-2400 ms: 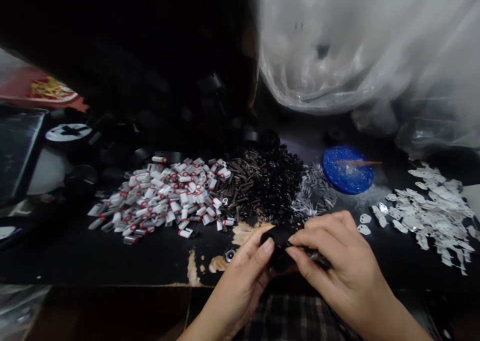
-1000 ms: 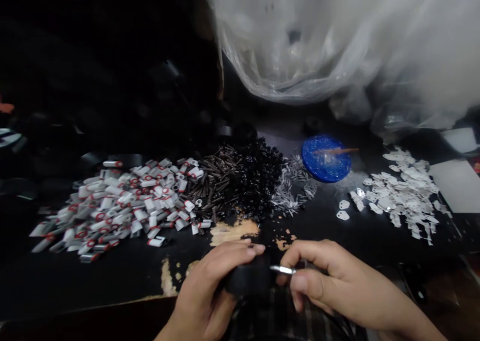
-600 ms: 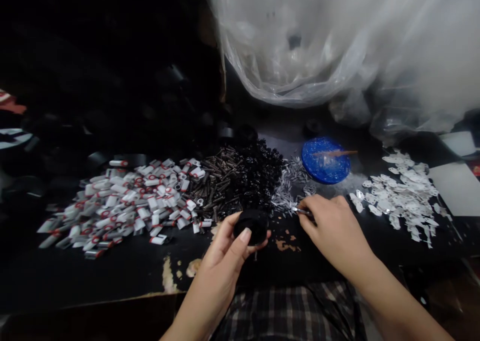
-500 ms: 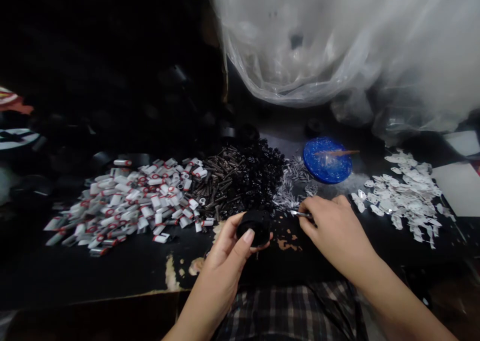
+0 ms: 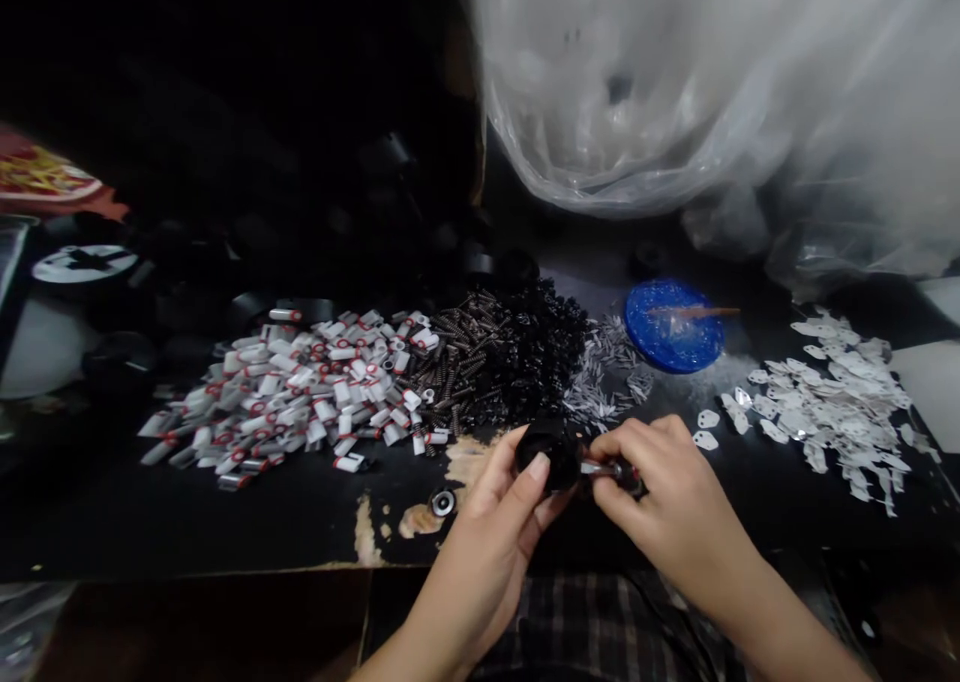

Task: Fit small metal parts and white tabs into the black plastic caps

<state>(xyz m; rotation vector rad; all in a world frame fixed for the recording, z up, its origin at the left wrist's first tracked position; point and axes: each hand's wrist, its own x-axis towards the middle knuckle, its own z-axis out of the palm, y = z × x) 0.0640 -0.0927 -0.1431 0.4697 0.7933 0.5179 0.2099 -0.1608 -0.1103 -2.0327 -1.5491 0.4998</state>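
From here I see the left hand [image 5: 495, 527], fingers pinching a black part [image 5: 551, 452], and, just right of it, the right hand [image 5: 667, 487] pinching a tool [image 5: 601, 469].

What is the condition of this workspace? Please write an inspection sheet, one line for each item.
Surface: black table, coating worn in patches near the front edge.
Things in hand: round black part; tool with its metal tip at the part's side, contact unclear.
Clutter: heaps of white sleeves, springs, black bits, grey pins and white tags; blue disc with stick; loose ring.
Hands: left hand holds the part; right hand holds the tool.
Cables: possibly a dark cord at the lap, too dim to confirm.
Surroundings: clear plastic behind; upper left too dark.
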